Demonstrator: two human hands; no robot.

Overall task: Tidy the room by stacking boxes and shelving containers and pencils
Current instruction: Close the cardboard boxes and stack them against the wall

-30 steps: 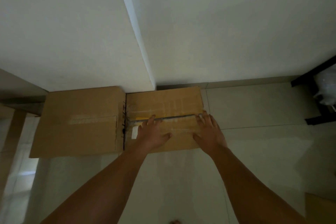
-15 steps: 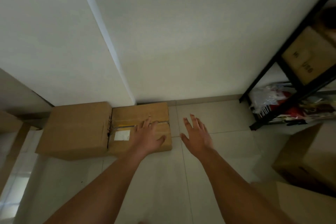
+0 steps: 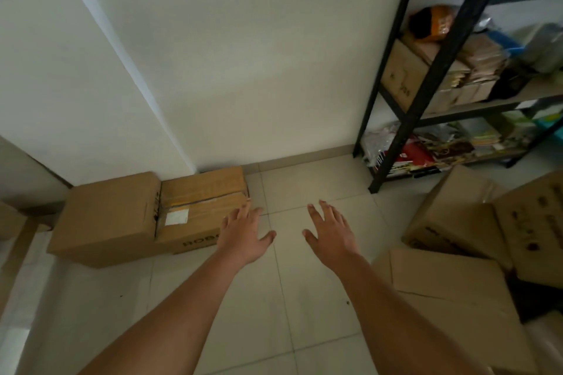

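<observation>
Two cardboard boxes stand side by side on the floor against the wall: a taller plain one (image 3: 106, 216) on the left and a lower taped one with a white label (image 3: 201, 207) to its right. My left hand (image 3: 243, 233) hovers open over the front right corner of the taped box, holding nothing. My right hand (image 3: 330, 231) is open over the bare floor tiles, well clear of both boxes. More cardboard boxes (image 3: 451, 219) sit at the right, one (image 3: 441, 277) lying nearest to my right arm.
A black metal shelf unit (image 3: 438, 64) stands at the right against the wall, filled with cartons, paper stacks and packets. Pale floor tiles (image 3: 289, 298) stretch between the two groups of boxes. A brown door frame edge (image 3: 15, 253) shows at far left.
Both hands have come off the taped box and pulled back. The view has swung right and drawn away, bringing the shelf unit and the right-hand boxes into sight.
</observation>
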